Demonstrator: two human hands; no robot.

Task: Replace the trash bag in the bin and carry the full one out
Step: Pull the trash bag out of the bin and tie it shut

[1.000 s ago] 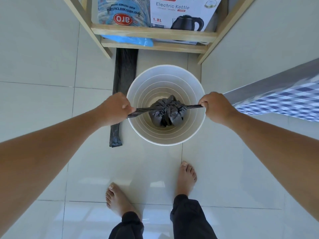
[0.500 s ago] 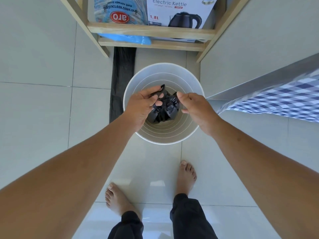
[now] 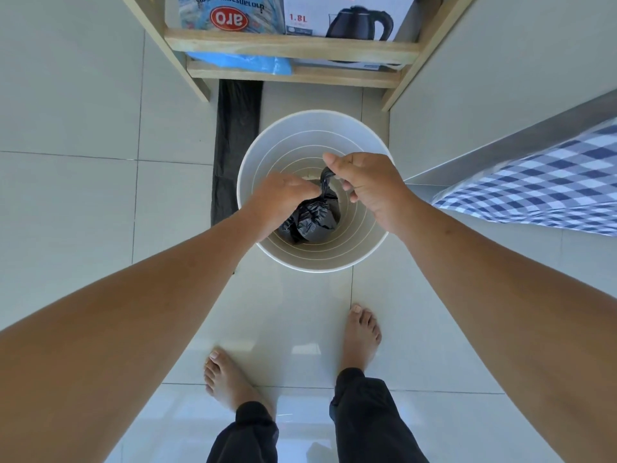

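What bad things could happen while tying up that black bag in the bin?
The thin twisted end pinched by both hands, left hand and right hand, might tear or slip loose. The full trash bag sits inside the white bin, so lifting could tip the bin. The bare feet stand close below if anything spills.

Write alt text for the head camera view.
Seen from above, a person's left hand and right hand pinch the gathered neck of a black trash bag inside a white bin on a tiled floor, bare feet below.
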